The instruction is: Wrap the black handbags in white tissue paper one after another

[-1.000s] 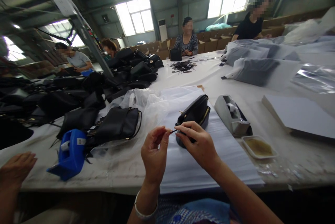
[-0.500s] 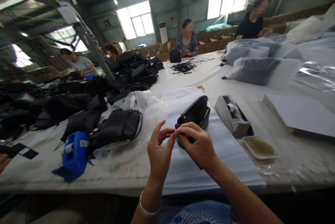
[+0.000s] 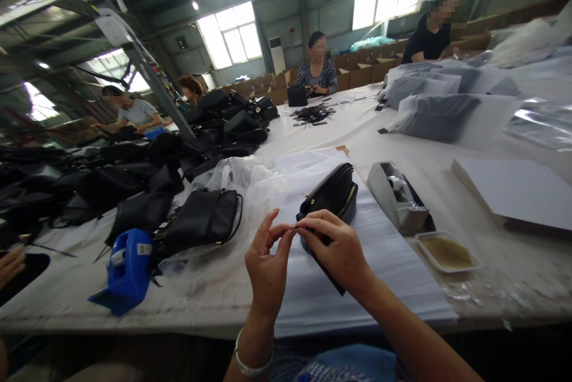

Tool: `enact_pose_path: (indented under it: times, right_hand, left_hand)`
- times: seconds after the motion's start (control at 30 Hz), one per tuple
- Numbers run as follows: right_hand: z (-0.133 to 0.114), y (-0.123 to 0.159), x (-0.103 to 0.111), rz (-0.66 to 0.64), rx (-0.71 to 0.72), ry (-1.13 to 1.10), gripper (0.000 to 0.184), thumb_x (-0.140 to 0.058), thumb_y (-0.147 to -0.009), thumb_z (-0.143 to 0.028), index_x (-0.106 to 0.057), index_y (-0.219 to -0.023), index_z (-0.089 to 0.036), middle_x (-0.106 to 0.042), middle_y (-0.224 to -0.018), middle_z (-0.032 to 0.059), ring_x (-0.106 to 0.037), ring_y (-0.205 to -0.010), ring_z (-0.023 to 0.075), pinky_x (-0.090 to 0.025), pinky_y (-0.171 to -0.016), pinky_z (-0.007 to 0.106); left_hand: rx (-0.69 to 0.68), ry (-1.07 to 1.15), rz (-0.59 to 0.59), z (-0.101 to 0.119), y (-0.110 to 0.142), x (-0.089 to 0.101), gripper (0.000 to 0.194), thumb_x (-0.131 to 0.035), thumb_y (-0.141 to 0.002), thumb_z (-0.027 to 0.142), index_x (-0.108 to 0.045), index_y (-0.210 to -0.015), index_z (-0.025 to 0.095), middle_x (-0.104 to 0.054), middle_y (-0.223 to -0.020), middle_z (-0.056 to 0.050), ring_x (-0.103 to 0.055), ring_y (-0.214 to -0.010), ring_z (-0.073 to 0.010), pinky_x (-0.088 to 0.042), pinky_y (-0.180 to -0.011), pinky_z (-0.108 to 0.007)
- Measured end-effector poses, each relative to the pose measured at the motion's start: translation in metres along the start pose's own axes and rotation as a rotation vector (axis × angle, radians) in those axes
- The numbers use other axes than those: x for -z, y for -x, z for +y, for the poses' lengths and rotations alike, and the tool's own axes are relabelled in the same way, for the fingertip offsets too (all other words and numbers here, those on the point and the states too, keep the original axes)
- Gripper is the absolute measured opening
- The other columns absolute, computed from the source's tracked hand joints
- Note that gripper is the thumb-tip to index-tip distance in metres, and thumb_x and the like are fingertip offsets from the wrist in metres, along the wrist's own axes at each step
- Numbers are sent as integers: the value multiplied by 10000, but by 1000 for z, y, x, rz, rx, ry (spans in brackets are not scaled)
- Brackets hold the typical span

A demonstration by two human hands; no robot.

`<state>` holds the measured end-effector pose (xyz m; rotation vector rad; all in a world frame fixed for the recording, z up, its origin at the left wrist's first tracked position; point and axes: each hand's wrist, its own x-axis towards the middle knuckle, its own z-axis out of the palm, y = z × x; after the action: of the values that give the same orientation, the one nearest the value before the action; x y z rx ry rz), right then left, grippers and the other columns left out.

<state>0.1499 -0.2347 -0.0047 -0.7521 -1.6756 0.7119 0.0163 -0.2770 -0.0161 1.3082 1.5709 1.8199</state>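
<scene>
My left hand (image 3: 267,264) and my right hand (image 3: 336,249) meet fingertip to fingertip above a stack of white sheets (image 3: 384,263). Both pinch a small thin thing between thumb and forefinger; I cannot make out what it is. A dark flat strip (image 3: 333,278) hangs under my right hand. Just behind my hands a small black zip pouch (image 3: 331,192) lies on the sheets.
A grey tape dispenser (image 3: 397,197) and a small tray of yellowish liquid (image 3: 448,252) sit to the right. A blue tape dispenser (image 3: 127,269), a black handbag (image 3: 201,218) and heaps of black bags (image 3: 102,176) lie left. Other people sit around the table; someone's hand (image 3: 9,266) shows at far left.
My left-hand fingers have opened slightly and closed onto the right-hand fingertips. The dark strip has come into view under my right hand. The neighbour's hand at far left drew back.
</scene>
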Motion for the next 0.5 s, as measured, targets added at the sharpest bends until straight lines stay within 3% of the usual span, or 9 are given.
enact_pose_path:
  times: [0.13, 0.3, 0.4, 0.5]
  right_hand:
    - [1, -2, 2, 6, -30, 13, 81, -650, -888, -212, -726, -913, -218, -665, -914, 39, -637, -839, 155, -520, -765, 265]
    - [2, -3, 11, 55, -137, -56, 120, -636, -901, -290, -728, -934, -220, -688, -985, 59, -644, -918, 185, -523, -820, 294]
    - [2, 1, 21, -52, -315, -274, 243, -617, -911, -378, -717, -1066, -221, -711, -1037, 68, -662, -944, 200, -546, -823, 314]
    - [5, 9, 32, -133, -527, -632, 288, -613, -913, -392, -694, -1143, -239, -694, -1179, 77, -673, -1011, 209, -566, -837, 325]
  left_hand:
    - [-10, 26, -64, -2, 0, 3, 447, -735, -819, 290, -625, -1252, 275, -707, -985, -10, -677, -918, -144, -533, -897, -278]
    - [251, 440, -345, -3, -7, 10, 296, -713, -810, 262, -708, -1102, 217, -694, -946, -37, -661, -951, -182, -508, -951, -342]
    - [340, 684, -398, -3, -14, 14, 329, -688, -792, 251, -711, -1119, 227, -676, -847, -21, -642, -882, -162, -490, -993, -395]
    - [369, 749, -366, -4, -17, 15, 426, -671, -807, 221, -660, -1229, 283, -698, -1066, -42, -619, -827, -111, -511, -942, -329]
